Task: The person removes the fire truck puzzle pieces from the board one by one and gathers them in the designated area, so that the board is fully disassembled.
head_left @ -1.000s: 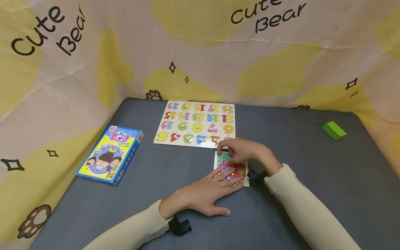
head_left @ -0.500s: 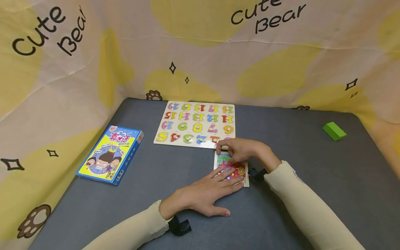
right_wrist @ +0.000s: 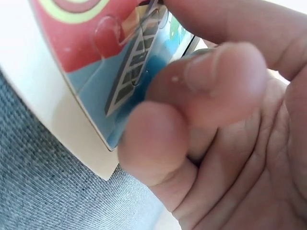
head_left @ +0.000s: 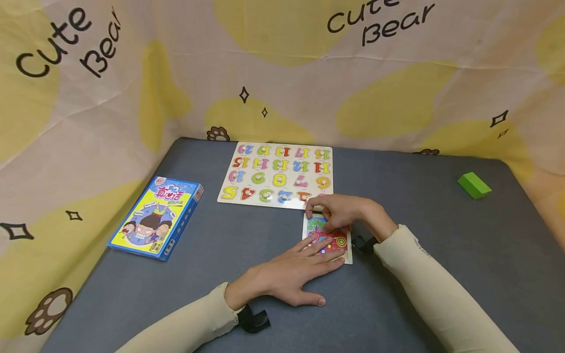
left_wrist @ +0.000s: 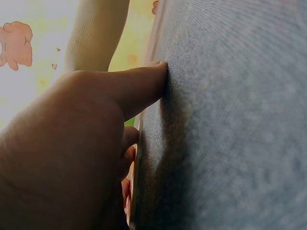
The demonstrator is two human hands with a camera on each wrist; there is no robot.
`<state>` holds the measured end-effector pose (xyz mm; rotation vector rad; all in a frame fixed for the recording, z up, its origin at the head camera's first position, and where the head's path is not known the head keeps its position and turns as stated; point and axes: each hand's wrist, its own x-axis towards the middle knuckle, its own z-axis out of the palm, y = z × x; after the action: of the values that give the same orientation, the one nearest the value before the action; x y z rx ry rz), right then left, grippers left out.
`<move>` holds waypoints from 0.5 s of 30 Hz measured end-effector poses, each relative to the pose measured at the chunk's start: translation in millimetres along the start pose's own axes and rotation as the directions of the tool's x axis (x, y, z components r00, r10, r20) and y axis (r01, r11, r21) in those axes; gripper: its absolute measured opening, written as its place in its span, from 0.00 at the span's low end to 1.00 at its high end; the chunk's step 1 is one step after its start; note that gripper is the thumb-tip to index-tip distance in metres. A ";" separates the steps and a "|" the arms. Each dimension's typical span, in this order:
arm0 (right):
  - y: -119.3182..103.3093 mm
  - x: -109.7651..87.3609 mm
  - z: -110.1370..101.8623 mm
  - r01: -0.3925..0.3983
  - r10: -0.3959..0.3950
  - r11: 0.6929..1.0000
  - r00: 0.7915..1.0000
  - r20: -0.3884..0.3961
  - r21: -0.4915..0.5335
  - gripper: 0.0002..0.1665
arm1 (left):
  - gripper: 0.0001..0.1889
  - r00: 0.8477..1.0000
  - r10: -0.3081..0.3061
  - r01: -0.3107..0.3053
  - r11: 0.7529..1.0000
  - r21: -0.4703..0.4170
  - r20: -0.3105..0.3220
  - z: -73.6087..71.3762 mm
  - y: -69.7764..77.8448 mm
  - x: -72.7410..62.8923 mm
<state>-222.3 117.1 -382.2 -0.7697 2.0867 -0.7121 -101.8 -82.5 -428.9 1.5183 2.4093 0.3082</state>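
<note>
A small jigsaw puzzle (head_left: 341, 242) in a pale frame lies on the grey table, showing a red vehicle on a blue and green ground. My left hand (head_left: 293, 272) rests flat across its lower left part, fingers spread, with the thumb (left_wrist: 139, 86) out on the tabletop. At the puzzle's upper edge, my right hand (head_left: 344, 212) has its index finger bent over the top left corner and its thumb on the picture. Curled fingers (right_wrist: 156, 143) of that hand sit close beside a printed ladder in the right wrist view. The hands hide much of the picture.
Right behind the puzzle lies a number board (head_left: 268, 171) with coloured numerals, its near right corner partly under the right hand. A blue and yellow box (head_left: 147, 220) lies at the left. Far right is a green block (head_left: 474, 185). A patterned cloth (head_left: 282, 59) hangs behind.
</note>
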 end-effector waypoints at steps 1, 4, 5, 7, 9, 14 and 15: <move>-0.4 0.1 -0.1 0.000 0.000 1.000 1.000 -0.002 -0.003 0.21 | 0.43 1.000 -0.001 0.001 1.000 0.000 -0.001 -0.2 0.0 -0.2; -1.2 -1.1 0.5 0.027 -0.028 0.999 0.999 -0.030 -0.035 0.21 | 0.43 1.000 -0.001 0.001 1.000 -0.011 0.002 -0.7 -0.1 -0.7; -1.2 -2.2 0.8 0.046 -0.048 0.998 0.998 -0.046 -0.048 0.21 | 0.43 1.000 0.000 0.001 1.000 -0.017 0.004 -0.6 -0.1 -0.8; -0.4 -5.0 1.8 0.094 -0.102 0.992 0.991 -0.092 -0.082 0.20 | 0.43 1.000 -0.002 0.002 0.999 -0.034 0.011 -0.8 -0.2 -0.9; 0.7 -8.7 3.3 0.144 -0.160 0.983 0.976 -0.144 -0.118 0.21 | 0.43 1.000 -0.004 0.005 0.999 -0.042 0.015 -0.9 -0.3 -0.7; 1.7 -16.4 9.8 0.167 -0.226 0.958 0.940 -0.254 -0.234 0.22 | 0.43 1.000 -0.004 0.005 0.999 -0.033 0.011 -1.3 -0.8 -0.5; 1.5 -17.5 11.6 0.160 -0.233 0.951 0.934 -0.270 -0.266 0.23 | 0.43 1.000 -0.002 0.002 1.000 -0.027 0.008 -1.2 -0.9 -0.5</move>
<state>-204.4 128.1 -381.2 -1.0754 2.4251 -0.7284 -102.8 -83.3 -427.9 1.5027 2.3909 0.3328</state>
